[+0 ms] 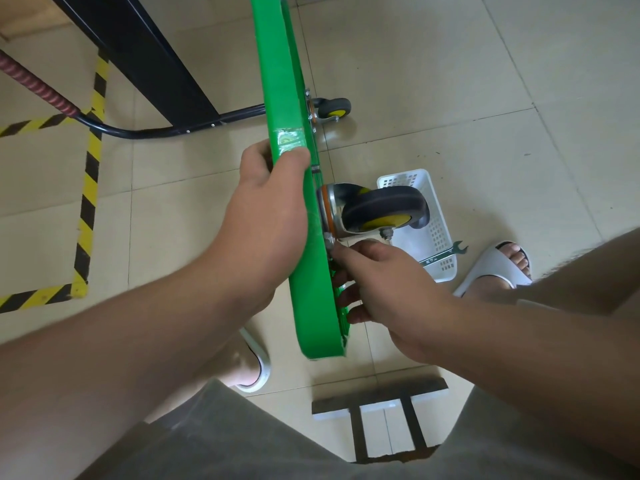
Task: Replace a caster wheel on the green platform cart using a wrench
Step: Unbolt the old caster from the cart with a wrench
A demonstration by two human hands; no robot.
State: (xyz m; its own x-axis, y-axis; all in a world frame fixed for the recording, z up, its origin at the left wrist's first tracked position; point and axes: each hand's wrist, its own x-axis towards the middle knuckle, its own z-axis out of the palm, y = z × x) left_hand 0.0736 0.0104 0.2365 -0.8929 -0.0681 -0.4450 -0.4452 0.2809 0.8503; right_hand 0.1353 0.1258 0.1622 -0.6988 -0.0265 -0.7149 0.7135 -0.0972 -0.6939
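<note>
While the green cart (277, 81) stands on edge on the floor (450, 98), the head view shows the left hand (266, 209) gripping its rim. The right hand (381, 278) pinches a small fastener (330, 242) by the caster (384, 209). This looks like finger-turning: the person should brace the cart firmly, then use the wrench (443, 254) lying across the basket (405, 176).

We wear loose grey shorts (242, 441) and white open-toed slides (488, 268), each with one broad strap.

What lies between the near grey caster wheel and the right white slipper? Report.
A white slotted plastic basket, green wrench across its rim; head view.
</note>
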